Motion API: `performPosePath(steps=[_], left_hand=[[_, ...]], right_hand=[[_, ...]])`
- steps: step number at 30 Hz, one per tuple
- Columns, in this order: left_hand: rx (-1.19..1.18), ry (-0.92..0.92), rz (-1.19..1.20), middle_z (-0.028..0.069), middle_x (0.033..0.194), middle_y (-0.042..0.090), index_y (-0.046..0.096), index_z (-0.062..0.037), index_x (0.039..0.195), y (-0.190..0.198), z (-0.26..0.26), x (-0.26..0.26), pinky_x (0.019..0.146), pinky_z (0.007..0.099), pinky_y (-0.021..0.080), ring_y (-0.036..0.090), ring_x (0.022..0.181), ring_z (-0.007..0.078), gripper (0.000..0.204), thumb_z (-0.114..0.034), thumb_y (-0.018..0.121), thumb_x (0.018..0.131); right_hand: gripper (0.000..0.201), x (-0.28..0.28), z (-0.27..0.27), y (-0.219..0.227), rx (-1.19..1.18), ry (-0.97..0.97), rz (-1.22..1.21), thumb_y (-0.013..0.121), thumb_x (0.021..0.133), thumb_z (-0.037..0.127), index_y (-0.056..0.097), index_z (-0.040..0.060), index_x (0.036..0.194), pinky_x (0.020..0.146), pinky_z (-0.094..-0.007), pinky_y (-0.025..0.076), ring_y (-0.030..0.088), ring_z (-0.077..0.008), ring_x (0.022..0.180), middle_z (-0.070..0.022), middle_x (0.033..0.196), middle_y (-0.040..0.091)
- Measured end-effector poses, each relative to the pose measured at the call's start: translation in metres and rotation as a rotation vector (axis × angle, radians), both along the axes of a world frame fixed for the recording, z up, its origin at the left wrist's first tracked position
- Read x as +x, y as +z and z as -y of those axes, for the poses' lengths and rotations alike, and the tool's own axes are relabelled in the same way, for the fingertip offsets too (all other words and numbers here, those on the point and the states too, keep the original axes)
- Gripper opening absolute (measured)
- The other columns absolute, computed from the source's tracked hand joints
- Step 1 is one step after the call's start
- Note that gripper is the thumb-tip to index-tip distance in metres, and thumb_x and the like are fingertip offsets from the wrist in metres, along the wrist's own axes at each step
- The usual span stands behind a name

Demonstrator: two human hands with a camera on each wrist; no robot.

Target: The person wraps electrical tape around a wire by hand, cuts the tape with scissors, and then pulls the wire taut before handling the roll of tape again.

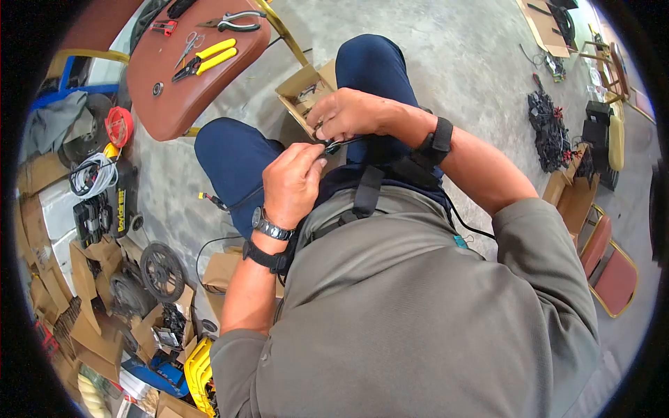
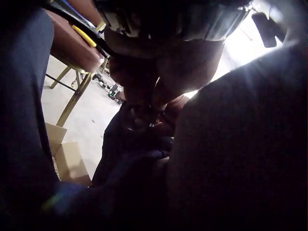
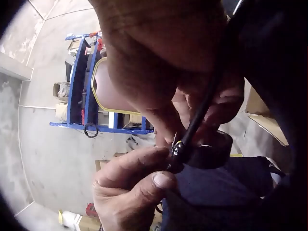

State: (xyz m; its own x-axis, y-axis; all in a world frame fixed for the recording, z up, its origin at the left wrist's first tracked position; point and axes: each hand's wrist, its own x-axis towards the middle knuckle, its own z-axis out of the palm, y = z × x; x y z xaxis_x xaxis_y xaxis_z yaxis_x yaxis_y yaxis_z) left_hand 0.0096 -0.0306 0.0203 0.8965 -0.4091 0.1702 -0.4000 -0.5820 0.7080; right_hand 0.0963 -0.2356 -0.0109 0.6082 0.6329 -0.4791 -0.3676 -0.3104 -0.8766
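In the right wrist view, the left hand [image 3: 134, 187] pinches a black cable [image 3: 201, 108] between thumb and fingertips, beside a spot where thin light and yellow strands [image 3: 178, 146] show. The right hand [image 3: 163, 62] is curled above it, its fingers on a black ring-shaped roll [image 3: 214, 153] that looks like tape. Seen from the head, the left hand [image 1: 291, 182] and right hand [image 1: 352, 113] meet over the lap at the dark cable [image 1: 333, 148]. The left wrist view is dark; the left hand [image 2: 168, 67] is mostly in shadow there.
Pliers [image 1: 233, 22], scissors [image 1: 188, 47] and a yellow-handled tool [image 1: 212, 58] lie on a brown chair seat [image 1: 157, 115] at upper left. An open carton [image 1: 286, 89] stands beyond the knees. Cartons, wheels and a coiled cable [image 1: 94, 175] crowd the left side; a black wire bundle [image 1: 547, 129] lies right.
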Motion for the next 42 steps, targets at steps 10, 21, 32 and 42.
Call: performPosePath(steps=[10,21,32,42], left_hand=[[-0.075,0.070,-0.020,0.0162,0.096,0.071,0.071,0.0022,0.103,-0.002,-0.007,-0.003,0.075,0.0334,0.055,0.070,0.083,0.0301,0.020,0.002,0.072,0.083],[0.002,0.023,-0.300,0.0113,0.078,0.062,0.075,-0.0011,0.105,0.002,0.000,0.014,0.067,0.0339,0.049,0.062,0.070,0.0246,0.021,-0.011,0.075,0.087],[-0.275,0.112,-0.813,-0.0009,0.077,0.068,0.076,0.0007,0.104,-0.003,-0.012,0.056,0.055,0.0217,0.041,0.054,0.062,0.0045,0.018,-0.015,0.074,0.094],[-0.336,0.145,-1.033,-0.0019,0.067,0.058,0.074,0.0009,0.106,-0.007,-0.016,0.068,0.045,0.0223,0.034,0.048,0.050,0.0071,0.019,-0.014,0.071,0.095]], right_hand=[[0.029,-0.003,0.002,-0.008,0.160,-0.160,-0.048,0.073,0.089,0.013,0.072,-0.0026,0.113,0.063,-0.0265,0.047,0.058,-0.0104,0.069,-0.0046,0.082,0.067],[0.020,-0.001,-0.002,-0.004,-0.135,0.094,0.295,0.068,0.090,0.016,0.072,-0.0022,0.098,0.064,-0.0309,0.050,0.062,-0.0133,0.069,-0.0070,0.073,0.066],[0.045,-0.083,0.043,0.040,-0.108,-0.169,0.310,0.067,0.097,0.021,0.059,-0.0049,0.133,0.084,-0.0363,0.055,0.070,-0.0258,0.095,-0.0210,0.104,0.071],[0.034,-0.075,0.026,-0.001,0.204,-0.269,-0.123,0.065,0.102,0.024,0.065,-0.0015,0.124,0.080,-0.0279,0.056,0.064,-0.0116,0.092,-0.0065,0.107,0.068]])
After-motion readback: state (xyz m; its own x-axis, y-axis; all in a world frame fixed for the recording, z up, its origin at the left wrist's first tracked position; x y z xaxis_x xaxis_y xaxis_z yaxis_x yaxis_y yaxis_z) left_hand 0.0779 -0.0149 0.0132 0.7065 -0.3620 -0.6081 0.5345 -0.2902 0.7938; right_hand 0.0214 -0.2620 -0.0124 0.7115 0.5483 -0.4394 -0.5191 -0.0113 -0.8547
